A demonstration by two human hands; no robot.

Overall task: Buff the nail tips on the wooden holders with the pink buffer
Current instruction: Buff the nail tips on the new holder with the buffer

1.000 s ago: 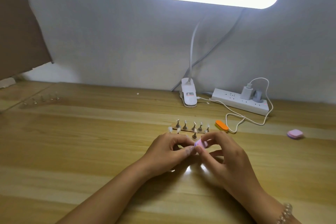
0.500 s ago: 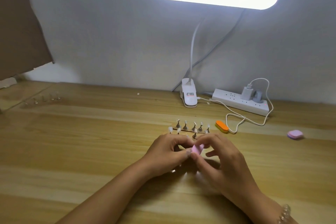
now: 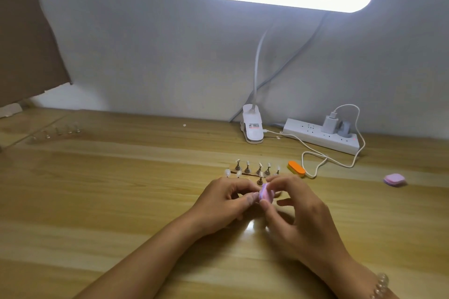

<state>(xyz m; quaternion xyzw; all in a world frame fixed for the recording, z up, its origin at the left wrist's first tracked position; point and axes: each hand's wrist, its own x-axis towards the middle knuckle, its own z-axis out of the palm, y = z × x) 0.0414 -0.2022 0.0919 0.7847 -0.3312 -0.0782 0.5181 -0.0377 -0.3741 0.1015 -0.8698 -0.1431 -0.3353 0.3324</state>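
Observation:
My right hand [image 3: 294,216] pinches a small pink buffer [image 3: 265,194] between thumb and fingers at the table's middle. My left hand [image 3: 223,204] has its fingers curled and pinches something small right against the buffer; what it holds is hidden by the fingertips. Just beyond both hands several nail tips stand on small metal stands [image 3: 252,168] set on a thin wooden holder strip.
An orange buffer block [image 3: 296,168] lies right of the stands, beside a white cable [image 3: 315,165]. A second pink buffer [image 3: 394,179] sits far right. A clip lamp base [image 3: 252,128] and a power strip [image 3: 320,137] stand at the back. More small stands [image 3: 58,131] are far left.
The pink buffer in my right hand has shifted slightly back and forth against my left fingertips. Both hands stay in the same place.

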